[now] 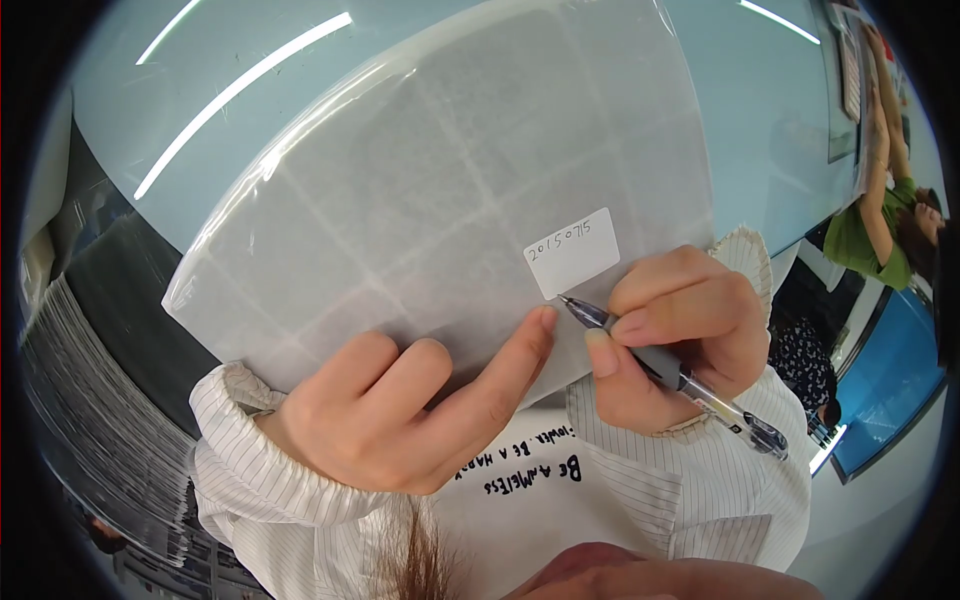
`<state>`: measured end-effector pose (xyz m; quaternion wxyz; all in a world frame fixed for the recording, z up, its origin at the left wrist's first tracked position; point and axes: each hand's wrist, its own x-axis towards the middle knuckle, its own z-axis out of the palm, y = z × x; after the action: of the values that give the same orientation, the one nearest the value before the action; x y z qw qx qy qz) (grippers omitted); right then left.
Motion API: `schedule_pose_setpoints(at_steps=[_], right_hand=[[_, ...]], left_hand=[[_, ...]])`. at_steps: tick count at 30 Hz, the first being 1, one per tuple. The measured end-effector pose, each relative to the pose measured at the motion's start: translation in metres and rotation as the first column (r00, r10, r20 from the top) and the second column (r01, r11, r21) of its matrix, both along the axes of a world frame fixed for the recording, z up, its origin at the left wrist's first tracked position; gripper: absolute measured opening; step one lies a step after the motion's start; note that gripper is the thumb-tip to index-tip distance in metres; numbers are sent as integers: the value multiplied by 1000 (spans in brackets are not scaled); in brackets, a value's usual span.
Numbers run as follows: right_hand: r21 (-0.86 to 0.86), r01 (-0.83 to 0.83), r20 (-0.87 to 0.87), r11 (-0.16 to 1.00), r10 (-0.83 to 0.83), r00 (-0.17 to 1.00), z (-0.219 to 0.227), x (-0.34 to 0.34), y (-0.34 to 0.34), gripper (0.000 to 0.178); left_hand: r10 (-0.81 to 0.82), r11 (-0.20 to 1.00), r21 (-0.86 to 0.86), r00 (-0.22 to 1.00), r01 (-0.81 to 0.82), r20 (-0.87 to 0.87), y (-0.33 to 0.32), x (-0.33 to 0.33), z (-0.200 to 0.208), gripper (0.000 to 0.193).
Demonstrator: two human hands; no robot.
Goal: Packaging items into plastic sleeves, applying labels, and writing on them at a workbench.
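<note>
A flat packet (420, 180) in clear plastic lies before me, greyish white with a pale grid of lines. Near its close edge a small white label (580, 262) is stuck on, with a row of handwritten digits along its top. My right hand (690, 330) pinches a clear-barrelled pen (655, 362) with a dark grip, its tip just at the label's lower left corner. My left hand (400, 410) bears down on the packet's near edge. Its fingers are curled except one, which stretches toward the pen tip just below the label.
A pale blue table surface (770, 140) extends beyond the packet, with bright strip reflections on it. At the left are dark layered sheets (100, 400) under clear wrap. To the right, a person in a green top (870, 235) reaches forward, near a blue panel (890, 380).
</note>
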<state>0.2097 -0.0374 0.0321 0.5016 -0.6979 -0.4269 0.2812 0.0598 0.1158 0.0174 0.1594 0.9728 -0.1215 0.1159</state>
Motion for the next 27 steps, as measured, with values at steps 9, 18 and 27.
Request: schedule_pose_setpoints(at_steps=[9, 18, 27], right_hand=[[133, -155, 164, 979, 133, 977, -14, 8, 1, 30], [38, -160, 228, 986, 147, 963, -12, 7, 1, 30], [68, -101, 155, 993, 89, 984, -9, 7, 0, 29]], left_hand=[[-7, 1000, 13, 999, 7, -33, 1, -1, -1, 19], [-3, 1000, -18, 999, 2, -48, 0, -3, 0, 22], [12, 1000, -13, 999, -12, -51, 0, -1, 2, 23]])
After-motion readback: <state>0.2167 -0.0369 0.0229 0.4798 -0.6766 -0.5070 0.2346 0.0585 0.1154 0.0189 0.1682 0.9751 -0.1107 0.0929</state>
